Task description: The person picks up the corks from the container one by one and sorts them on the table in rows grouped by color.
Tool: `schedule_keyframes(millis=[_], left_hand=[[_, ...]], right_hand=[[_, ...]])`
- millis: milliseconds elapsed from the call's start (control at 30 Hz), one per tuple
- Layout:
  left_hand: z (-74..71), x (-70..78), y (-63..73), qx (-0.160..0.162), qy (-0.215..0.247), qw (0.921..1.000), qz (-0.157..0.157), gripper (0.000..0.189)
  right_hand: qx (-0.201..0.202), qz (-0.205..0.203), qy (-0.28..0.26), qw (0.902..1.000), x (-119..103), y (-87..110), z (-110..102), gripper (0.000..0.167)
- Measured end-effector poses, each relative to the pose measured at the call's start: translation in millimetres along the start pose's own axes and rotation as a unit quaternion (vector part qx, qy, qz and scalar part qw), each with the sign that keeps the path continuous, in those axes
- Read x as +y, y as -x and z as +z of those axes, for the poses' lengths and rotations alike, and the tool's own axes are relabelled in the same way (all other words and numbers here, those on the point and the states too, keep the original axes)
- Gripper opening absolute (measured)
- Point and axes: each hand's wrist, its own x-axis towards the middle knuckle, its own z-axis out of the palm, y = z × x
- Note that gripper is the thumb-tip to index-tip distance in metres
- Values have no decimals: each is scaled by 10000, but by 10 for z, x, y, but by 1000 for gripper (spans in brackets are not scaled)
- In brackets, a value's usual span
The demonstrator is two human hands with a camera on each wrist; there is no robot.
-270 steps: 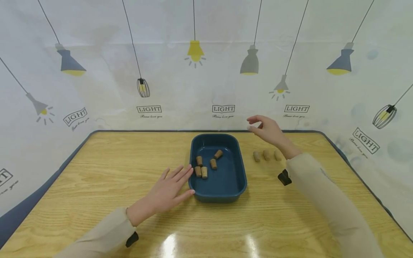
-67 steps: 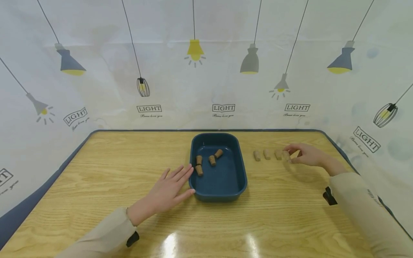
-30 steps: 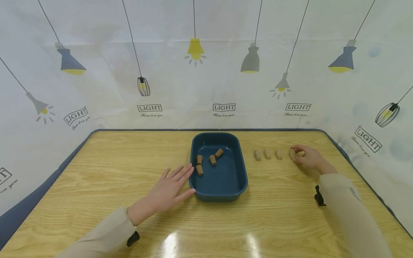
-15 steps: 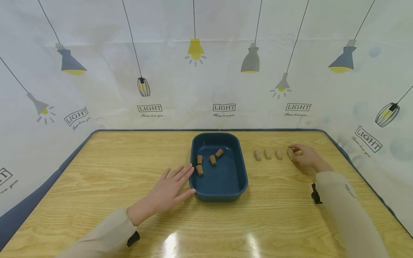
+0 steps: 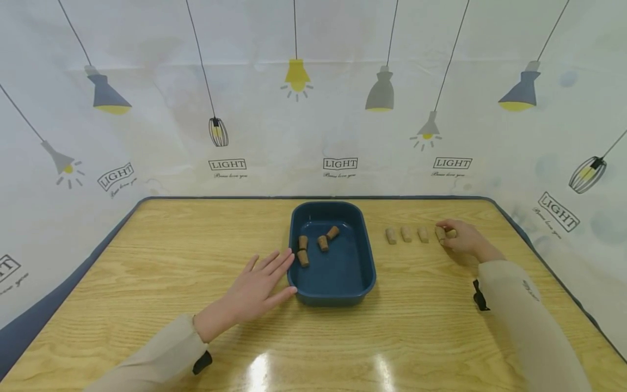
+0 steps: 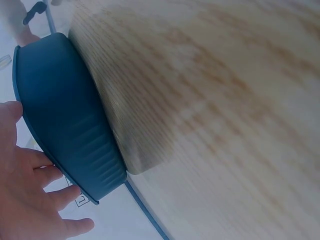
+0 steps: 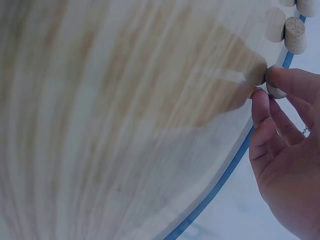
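Note:
In the head view my right hand [image 5: 462,238] pinches a pale cork stopper [image 5: 441,235] between thumb and fingers at the right end of a row. To its left three more corks stand on the table, the nearest being a cork [image 5: 423,234]. The right wrist view shows my right hand [image 7: 290,145] with its fingertips at the cork, mostly hidden behind them. My left hand [image 5: 254,291] lies with straight, spread fingers against the left rim of a blue rectangular tray [image 5: 338,280]. Several browner corks [image 5: 323,243] sit in the tray's left and far parts.
The wooden table [image 5: 186,250] carries the tray at its middle. A white backdrop [image 5: 264,109] printed with lamps rises behind the table's far edge. Black straps show under both sleeves.
Compared with the oldest frame, fewer corks are in the tray and the row has grown to the right. Lately my right hand has shifted the end cork slightly left, closer to the row. The left hand stays put.

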Motion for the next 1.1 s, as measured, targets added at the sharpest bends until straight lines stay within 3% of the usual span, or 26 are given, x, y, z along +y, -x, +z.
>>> schedule_keyframes(millis=[700,1100], left_hand=[[-18,3,3,-9,28,10000,13,66],[-32,10,4,-24,-35,10000,35,66]], right_hand=[[4,184,-205,9996,-21,-2,-61,56],[297,267,-269,9988,-373,-108,-273,57]])
